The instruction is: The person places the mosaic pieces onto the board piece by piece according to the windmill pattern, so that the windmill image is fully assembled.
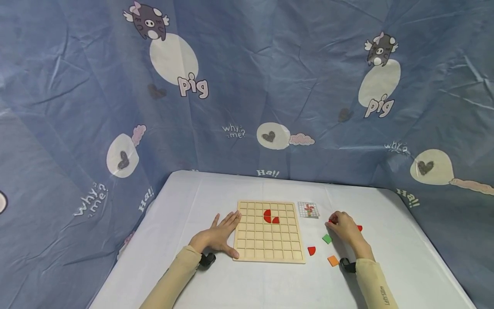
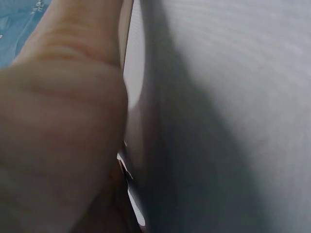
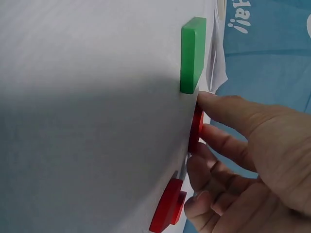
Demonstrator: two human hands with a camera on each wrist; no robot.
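My left hand (image 1: pixel 220 236) lies flat with fingers spread, touching the left edge of a wooden grid board (image 1: pixel 270 246). Three red quarter-circle pieces (image 1: pixel 267 219) sit in cells in the board's upper middle. To the right of the board, my right hand (image 1: pixel 345 229) pinches a red piece (image 3: pixel 195 131) down at the tablecloth, thumb on one end and fingers on the other; its full shape is hidden. A green square piece (image 3: pixel 193 56) lies just beside the thumb. More red pieces (image 3: pixel 166 206) lie by the curled lower fingers. The left wrist view shows mostly the palm's side and cloth.
A pattern card (image 1: pixel 308 210) with a red and green design on a grid lies off the board's upper right corner. A loose red quarter-circle (image 1: pixel 311 250) and an orange square (image 1: pixel 333 260) are on the white tablecloth (image 1: pixel 239 287). Blue printed curtain (image 1: pixel 247 86) surrounds the table.
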